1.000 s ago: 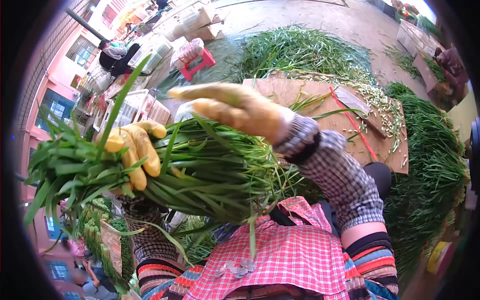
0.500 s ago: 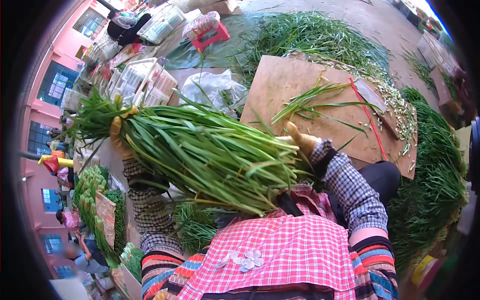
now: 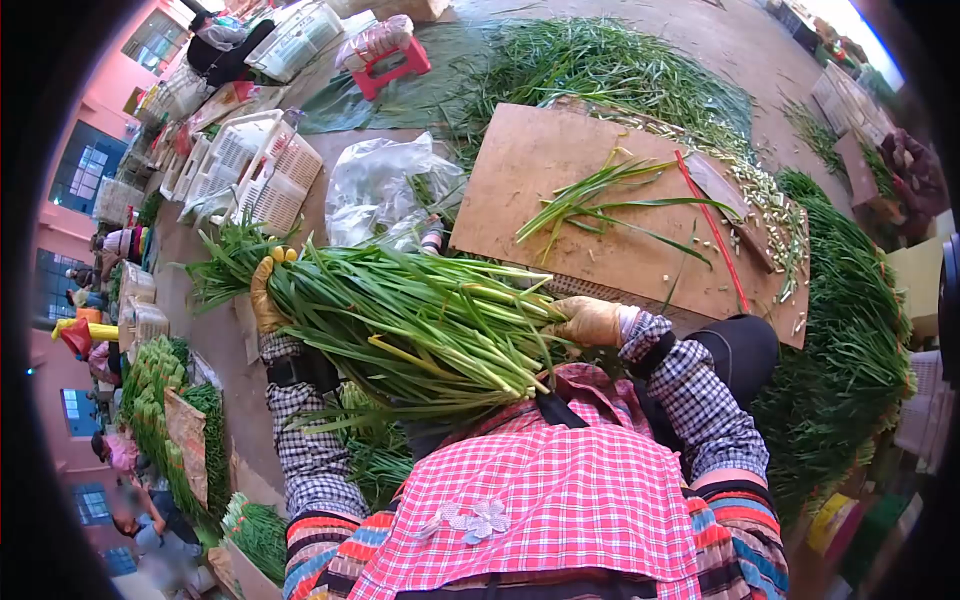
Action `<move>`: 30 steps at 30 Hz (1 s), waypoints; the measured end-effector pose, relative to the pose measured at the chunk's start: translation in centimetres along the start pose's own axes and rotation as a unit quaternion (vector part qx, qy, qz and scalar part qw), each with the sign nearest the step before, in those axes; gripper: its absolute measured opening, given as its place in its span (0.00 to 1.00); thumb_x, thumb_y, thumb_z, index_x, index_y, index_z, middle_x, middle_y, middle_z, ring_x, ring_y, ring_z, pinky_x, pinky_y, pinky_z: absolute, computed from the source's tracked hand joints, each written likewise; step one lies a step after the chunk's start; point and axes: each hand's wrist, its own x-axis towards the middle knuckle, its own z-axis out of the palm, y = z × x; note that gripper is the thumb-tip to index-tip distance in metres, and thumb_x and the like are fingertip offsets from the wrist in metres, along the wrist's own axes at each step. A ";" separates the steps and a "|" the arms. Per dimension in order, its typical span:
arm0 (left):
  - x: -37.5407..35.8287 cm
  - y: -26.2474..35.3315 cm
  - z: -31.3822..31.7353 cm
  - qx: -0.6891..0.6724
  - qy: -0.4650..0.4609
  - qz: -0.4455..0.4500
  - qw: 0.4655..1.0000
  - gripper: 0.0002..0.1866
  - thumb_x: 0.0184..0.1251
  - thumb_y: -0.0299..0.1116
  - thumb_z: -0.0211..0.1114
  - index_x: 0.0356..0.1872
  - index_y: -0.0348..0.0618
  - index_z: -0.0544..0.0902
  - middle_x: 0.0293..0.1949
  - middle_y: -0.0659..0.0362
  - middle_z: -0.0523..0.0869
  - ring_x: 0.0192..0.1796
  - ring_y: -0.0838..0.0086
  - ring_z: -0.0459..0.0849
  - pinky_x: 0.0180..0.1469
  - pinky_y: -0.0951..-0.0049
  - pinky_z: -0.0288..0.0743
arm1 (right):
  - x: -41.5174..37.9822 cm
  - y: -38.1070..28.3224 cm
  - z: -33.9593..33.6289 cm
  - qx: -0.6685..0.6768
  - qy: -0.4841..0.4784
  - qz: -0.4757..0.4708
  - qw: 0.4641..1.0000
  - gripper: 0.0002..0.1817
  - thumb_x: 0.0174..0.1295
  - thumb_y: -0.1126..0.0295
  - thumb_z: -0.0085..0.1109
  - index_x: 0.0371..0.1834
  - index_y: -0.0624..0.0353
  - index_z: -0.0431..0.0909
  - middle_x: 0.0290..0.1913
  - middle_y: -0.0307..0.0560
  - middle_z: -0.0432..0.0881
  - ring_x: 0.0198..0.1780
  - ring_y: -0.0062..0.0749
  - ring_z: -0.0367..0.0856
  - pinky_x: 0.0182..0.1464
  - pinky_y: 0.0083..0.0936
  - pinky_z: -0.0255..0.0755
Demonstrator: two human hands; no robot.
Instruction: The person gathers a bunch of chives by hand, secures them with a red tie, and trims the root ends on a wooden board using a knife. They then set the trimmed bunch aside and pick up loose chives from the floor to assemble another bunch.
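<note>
Palm of the left hand (image 3: 263, 297) out of sight (leafy bundle (image 3: 410, 325) in the way)

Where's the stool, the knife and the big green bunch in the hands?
Stool (image 3: 417, 58): head view, on a leg.
Knife (image 3: 717, 187): head view, on the blade.
Bunch (image 3: 410, 322): head view, on the leaves.

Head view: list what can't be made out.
- Head view: palm of the yellow-gloved left hand, hidden by the long green leafy bundle.
- Head view: lower edge of the crumpled clear plastic bag, partly behind the bundle.
- Head view: dark curved object, cut off by the right edge.
</note>
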 end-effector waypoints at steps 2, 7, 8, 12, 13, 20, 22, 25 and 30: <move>0.3 0.1 -1.2 0.006 0.002 0.003 1.000 0.12 0.65 0.34 0.62 0.45 0.39 0.82 0.42 0.50 0.87 0.43 0.65 0.86 0.45 0.59 0.84 | -1.2 0.7 -0.5 -0.029 0.012 -0.015 0.999 0.10 0.65 0.64 0.55 0.45 0.53 0.82 0.28 0.35 0.80 0.26 0.18 0.72 0.29 0.20 0.69; 0.8 2.9 -6.4 0.063 0.071 0.030 0.995 0.13 0.63 0.36 0.64 0.45 0.41 0.83 0.40 0.54 0.87 0.40 0.67 0.85 0.45 0.64 0.83 | -5.4 4.4 -3.5 -0.056 0.055 0.148 0.986 0.10 0.63 0.63 0.57 0.38 0.55 0.83 0.26 0.35 0.82 0.23 0.20 0.75 0.29 0.25 0.71; 0.0 2.8 -5.4 0.067 0.112 0.022 0.991 0.14 0.62 0.37 0.65 0.46 0.43 0.83 0.40 0.56 0.87 0.40 0.69 0.85 0.45 0.66 0.82 | -5.9 4.6 -3.8 -0.086 0.035 0.187 0.978 0.10 0.63 0.62 0.57 0.38 0.55 0.82 0.26 0.35 0.82 0.23 0.20 0.75 0.29 0.25 0.71; -0.6 2.1 -3.6 0.022 0.085 0.030 0.996 0.14 0.62 0.38 0.65 0.45 0.43 0.83 0.40 0.58 0.87 0.41 0.70 0.84 0.47 0.66 0.80 | -4.4 -0.2 -4.2 -0.234 -0.087 0.190 0.949 0.11 0.63 0.62 0.54 0.40 0.56 0.81 0.30 0.40 0.85 0.30 0.27 0.82 0.37 0.29 0.74; -0.9 2.0 -4.1 0.030 0.072 0.027 0.997 0.13 0.61 0.38 0.65 0.44 0.43 0.83 0.40 0.58 0.86 0.41 0.70 0.84 0.47 0.67 0.80 | -3.2 -1.0 -4.7 -0.231 -0.083 0.166 0.955 0.12 0.62 0.61 0.55 0.41 0.55 0.81 0.31 0.42 0.85 0.33 0.29 0.83 0.39 0.30 0.75; -1.6 1.8 -3.3 0.071 0.172 0.057 0.981 0.14 0.54 0.35 0.69 0.40 0.41 0.84 0.36 0.59 0.87 0.36 0.69 0.84 0.43 0.67 0.81 | 7.6 -4.8 -19.9 -0.492 0.401 0.034 0.772 0.26 0.50 0.65 0.66 0.55 0.57 0.76 0.49 0.57 0.81 0.51 0.49 0.79 0.53 0.37 0.73; -1.3 1.8 -4.1 0.064 0.175 0.064 0.980 0.14 0.54 0.35 0.70 0.40 0.40 0.83 0.36 0.58 0.87 0.35 0.69 0.84 0.42 0.67 0.81 | 6.9 -8.6 -18.2 -0.511 0.443 -0.042 0.735 0.39 0.48 0.59 0.71 0.64 0.57 0.67 0.58 0.56 0.75 0.59 0.49 0.74 0.60 0.37 0.68; -0.7 1.6 -4.6 0.043 0.165 0.057 0.984 0.13 0.56 0.35 0.68 0.39 0.39 0.83 0.35 0.57 0.86 0.35 0.68 0.84 0.41 0.64 0.82 | 5.7 -11.4 -11.6 -0.527 0.385 -0.287 0.701 0.52 0.39 0.56 0.77 0.69 0.56 0.60 0.64 0.54 0.70 0.64 0.45 0.69 0.67 0.34 0.63; -1.1 2.0 -2.9 -0.001 0.163 0.004 0.987 0.11 0.57 0.31 0.67 0.39 0.37 0.83 0.36 0.55 0.87 0.35 0.65 0.85 0.41 0.62 0.83 | 1.9 -17.8 4.9 -0.529 0.146 -0.449 0.705 0.56 0.31 0.50 0.76 0.70 0.48 0.60 0.69 0.45 0.63 0.69 0.42 0.61 0.68 0.41 0.56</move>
